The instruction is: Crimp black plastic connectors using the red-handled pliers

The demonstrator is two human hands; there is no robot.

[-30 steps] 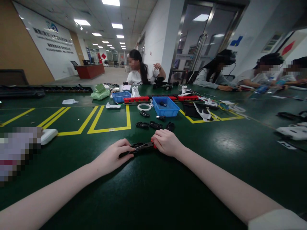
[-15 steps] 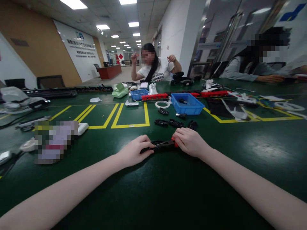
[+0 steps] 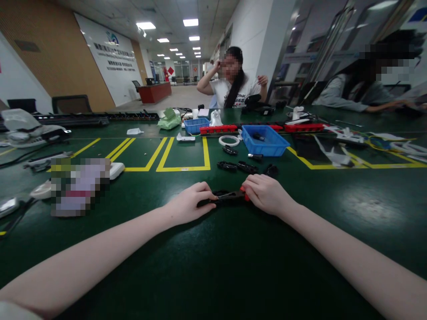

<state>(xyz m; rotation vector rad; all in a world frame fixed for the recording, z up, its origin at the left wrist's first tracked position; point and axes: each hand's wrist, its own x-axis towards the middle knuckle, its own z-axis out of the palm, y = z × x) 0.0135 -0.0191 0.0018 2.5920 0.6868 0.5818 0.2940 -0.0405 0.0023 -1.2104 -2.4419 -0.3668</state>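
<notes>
My left hand (image 3: pixel 188 205) and my right hand (image 3: pixel 266 193) rest on the green table (image 3: pixel 213 249), both closed around the ends of one long black part (image 3: pixel 226 197). The left fingers grip its left end. At the right end, a small red piece (image 3: pixel 246 195) shows under my right fingers. Just beyond my hands lie three loose black parts (image 3: pixel 237 167) in a row.
A blue bin (image 3: pixel 265 142), a white ring (image 3: pixel 229 140), red-and-black strips (image 3: pixel 218 129) and a smaller blue bin (image 3: pixel 196 126) lie further back. White devices (image 3: pixel 115 169) sit at the left. People sit across the table and at the right.
My hands stay on the black part, almost unmoved. The view has swung left and tilted slightly. The person opposite has raised one hand to the head.
</notes>
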